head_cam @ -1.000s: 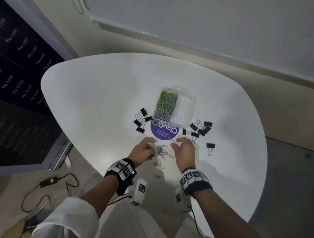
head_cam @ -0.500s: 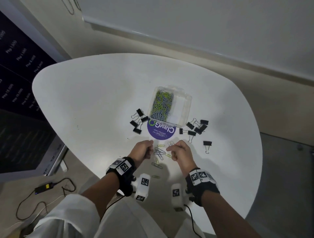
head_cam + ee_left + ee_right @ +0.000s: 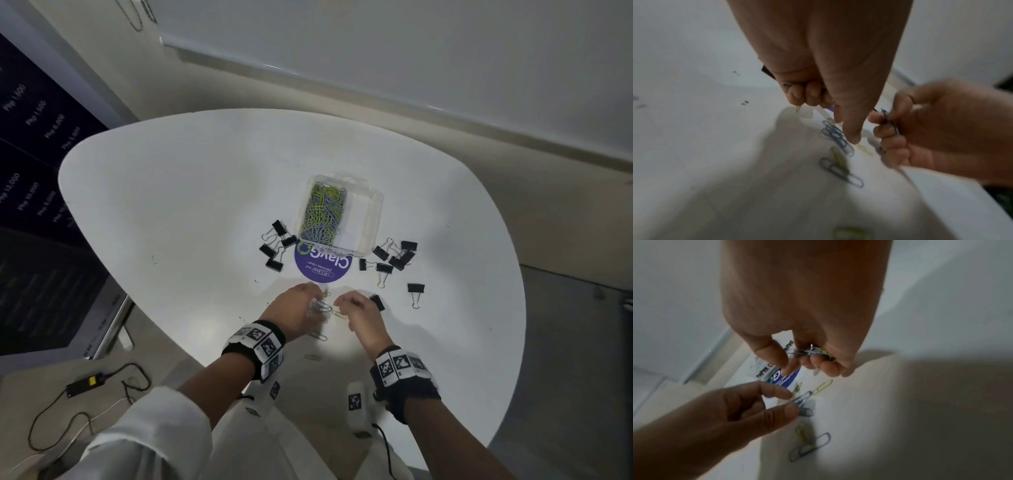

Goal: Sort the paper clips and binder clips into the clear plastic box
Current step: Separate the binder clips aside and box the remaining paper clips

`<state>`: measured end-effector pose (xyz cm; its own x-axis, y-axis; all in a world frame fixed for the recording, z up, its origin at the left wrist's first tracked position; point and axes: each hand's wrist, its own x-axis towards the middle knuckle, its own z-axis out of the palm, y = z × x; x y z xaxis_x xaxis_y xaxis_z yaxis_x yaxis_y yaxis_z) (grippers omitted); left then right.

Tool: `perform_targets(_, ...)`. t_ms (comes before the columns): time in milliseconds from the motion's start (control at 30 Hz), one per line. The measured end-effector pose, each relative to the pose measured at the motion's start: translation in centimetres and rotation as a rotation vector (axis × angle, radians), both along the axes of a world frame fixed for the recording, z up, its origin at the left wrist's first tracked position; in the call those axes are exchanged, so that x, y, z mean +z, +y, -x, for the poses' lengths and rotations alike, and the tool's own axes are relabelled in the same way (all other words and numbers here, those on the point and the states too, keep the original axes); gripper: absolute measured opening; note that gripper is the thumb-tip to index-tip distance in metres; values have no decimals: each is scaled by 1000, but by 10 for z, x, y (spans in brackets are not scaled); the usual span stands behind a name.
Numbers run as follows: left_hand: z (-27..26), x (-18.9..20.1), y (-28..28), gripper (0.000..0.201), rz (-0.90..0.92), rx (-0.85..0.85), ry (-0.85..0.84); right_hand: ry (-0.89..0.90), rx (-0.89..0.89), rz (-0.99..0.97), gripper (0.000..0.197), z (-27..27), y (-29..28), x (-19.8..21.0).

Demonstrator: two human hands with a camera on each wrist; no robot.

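The clear plastic box stands mid-table, its left side full of green and grey paper clips. Black binder clips lie in a left group and a right group. My left hand pinches a blue paper clip between thumb and forefinger; a yellow clip tip pokes from its curled fingers. My right hand holds a small bundle of paper clips in curled fingers. Loose paper clips lie between and below both hands.
A round purple sticker lies under the box's near end. One binder clip lies alone at right, another just beside my right fingers. The table's near edge runs close under my wrists. A cable lies on the floor at left.
Both hands have drawn slightly toward me over the loose clips. My left thumb and forefinger have closed on a blue clip. A binder clip now shows beside my right fingers.
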<state>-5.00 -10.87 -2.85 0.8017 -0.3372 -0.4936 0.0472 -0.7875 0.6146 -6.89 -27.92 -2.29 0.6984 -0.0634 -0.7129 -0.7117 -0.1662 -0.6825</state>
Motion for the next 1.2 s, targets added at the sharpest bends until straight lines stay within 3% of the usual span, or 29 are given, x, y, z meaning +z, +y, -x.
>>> perform_targets(200, -1, -13, -4, 10, -144, -251, -200, -249, 379, 407, 21, 13, -9, -20)
perform_targets(333, -1, -16, -2, 16, -118, -265, -152, -298, 448, 471, 10, 18, -11, -24)
perform_targets(433, 0, -11, 1, 10, 34, -145, -64, -331, 495, 469, 9, 22, -9, -27)
perform_targets(500, 1, -6, 4, 10, 138, 7, 14, -355, 430, 404, 14, 25, -10, -25)
perform_targets(600, -1, 2, 8, 15, 217, 278, 205, -246, 244, 245, 21, 24, -11, -19)
perform_targets(767, -8, 12, 7, 29, 519, 696, 506, -72, 23, -87, 12, 15, -9, -9)
perform_targets(967, -10, 20, 8, 24, 550, 777, 546, 9, -19, -265, 30, 12, -7, -6)
perform_targets(1100, -8, 19, 10, 28, 543, 801, 559, 120, -129, -307, 26, 8, 0, -1)
perform_targets(1200, -7, 17, 11, 29, 537, 801, 565, 76, -61, -250, 17, 11, 1, 0)
